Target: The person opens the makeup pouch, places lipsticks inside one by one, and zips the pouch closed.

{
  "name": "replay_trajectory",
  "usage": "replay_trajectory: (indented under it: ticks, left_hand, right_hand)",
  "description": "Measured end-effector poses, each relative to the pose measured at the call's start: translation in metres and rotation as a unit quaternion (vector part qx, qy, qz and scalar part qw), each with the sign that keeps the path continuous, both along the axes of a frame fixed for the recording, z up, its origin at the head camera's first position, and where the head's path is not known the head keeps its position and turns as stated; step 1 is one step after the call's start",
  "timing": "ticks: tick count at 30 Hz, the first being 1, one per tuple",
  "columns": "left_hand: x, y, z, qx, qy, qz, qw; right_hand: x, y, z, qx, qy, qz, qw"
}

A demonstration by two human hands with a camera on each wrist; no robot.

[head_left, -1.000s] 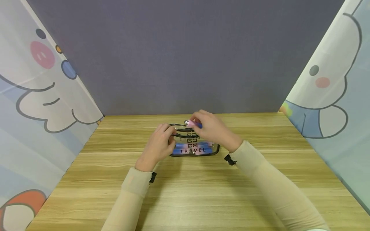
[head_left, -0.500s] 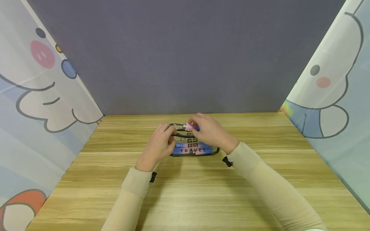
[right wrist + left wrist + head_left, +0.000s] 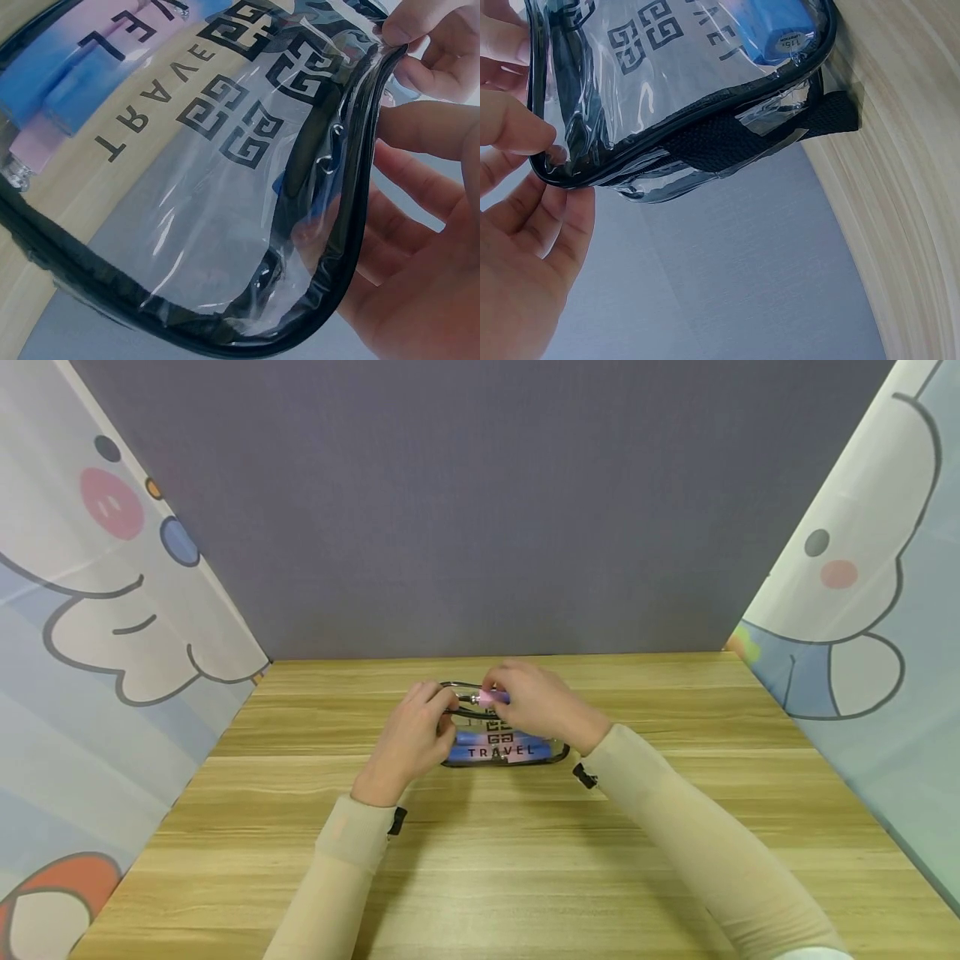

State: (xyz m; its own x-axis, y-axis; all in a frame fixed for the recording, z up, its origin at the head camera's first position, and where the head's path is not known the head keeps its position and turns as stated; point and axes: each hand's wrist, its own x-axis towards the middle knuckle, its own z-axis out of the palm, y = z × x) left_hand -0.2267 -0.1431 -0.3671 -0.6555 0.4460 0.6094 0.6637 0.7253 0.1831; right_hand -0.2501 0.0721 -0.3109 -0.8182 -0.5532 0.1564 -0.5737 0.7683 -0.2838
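Note:
A clear zip pouch with black piping and "TRAVEL" lettering (image 3: pixel 480 724) stands upright on the table. My left hand (image 3: pixel 408 735) pinches its top left rim; thumb and fingertips at the corner show in the left wrist view. With its fingertips my right hand (image 3: pixel 536 700) holds a slim pink-and-blue tube with a shiny round end (image 3: pixel 491 697), lying crosswise at the pouch's opening. In the right wrist view the right hand (image 3: pixel 427 217) is behind the rim, and the tube is mostly hidden. Several pink-and-blue tubes (image 3: pixel 71 86) lie at the pouch's bottom.
The wood-grain table (image 3: pixel 480 868) stretches in front and to both sides. A grey panel (image 3: pixel 480 510) rises at its back edge, and cartoon-printed curtains (image 3: pixel 862 660) flank it. A black strap (image 3: pixel 720 142) runs along the pouch's side.
My right hand has moved down and slightly left, bringing the tube from above the rim to the pouch's opening. The left hand keeps its grip in place.

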Motion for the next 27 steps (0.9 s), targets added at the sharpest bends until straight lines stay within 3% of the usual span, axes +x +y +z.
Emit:
replay_trajectory:
  ticks: [15, 27]
  left_hand:
    - [-0.001, 0.000, -0.001, 0.000, 0.000, 0.001, 1.0000]
    - [0.000, -0.001, 0.000, 0.000, 0.004, 0.000, 1.0000]
  right_hand:
    - [0.000, 0.000, 0.001, 0.007, -0.003, -0.001, 1.0000]
    - [0.006, 0.006, 0.011, 0.003, 0.010, 0.003, 0.9999]
